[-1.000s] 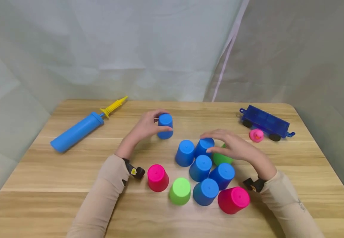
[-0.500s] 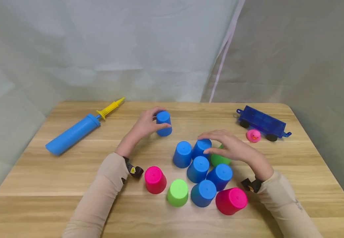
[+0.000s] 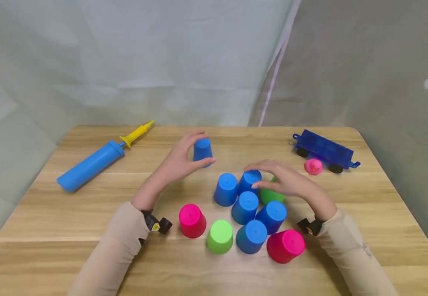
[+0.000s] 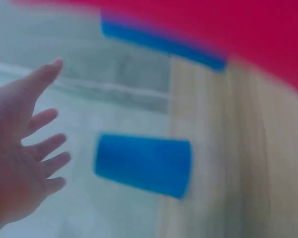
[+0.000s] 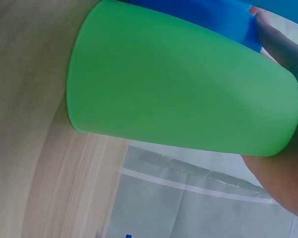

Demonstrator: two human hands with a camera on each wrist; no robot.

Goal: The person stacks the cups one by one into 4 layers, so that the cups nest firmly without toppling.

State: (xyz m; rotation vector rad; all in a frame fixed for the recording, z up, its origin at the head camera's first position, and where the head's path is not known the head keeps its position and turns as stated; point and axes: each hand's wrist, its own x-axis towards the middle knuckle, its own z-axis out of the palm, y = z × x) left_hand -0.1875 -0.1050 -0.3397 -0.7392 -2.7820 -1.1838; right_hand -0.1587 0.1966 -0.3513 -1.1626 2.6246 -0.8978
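My left hand (image 3: pixel 179 161) is beside a lone upside-down blue cup (image 3: pixel 202 150) at the back of the table. In the left wrist view the fingers (image 4: pixel 48 147) are spread and apart from that cup (image 4: pixel 143 163). My right hand (image 3: pixel 291 179) holds another upside-down blue cup (image 3: pixel 249 182), with thumb and fingers about its top. In the right wrist view a green cup (image 5: pixel 179 84) hides most of this grip; the thumb (image 5: pixel 278 42) lies against the blue cup (image 5: pixel 203 17). Several more blue cups (image 3: pixel 245 207) stand upside down close by.
Two magenta cups, one at left (image 3: pixel 192 221) and one at right (image 3: pixel 285 246), and a light green cup (image 3: pixel 219 237) stand nearer the front. A blue hand pump (image 3: pixel 91 165) lies far left. At right are a blue toy trailer (image 3: pixel 323 148) and a pink rubber duck (image 3: pixel 313 166).
My left hand has let go of the lone blue cup and drawn back a little toward the left and front. The right hand stays on its blue cup. The view has shifted slightly.
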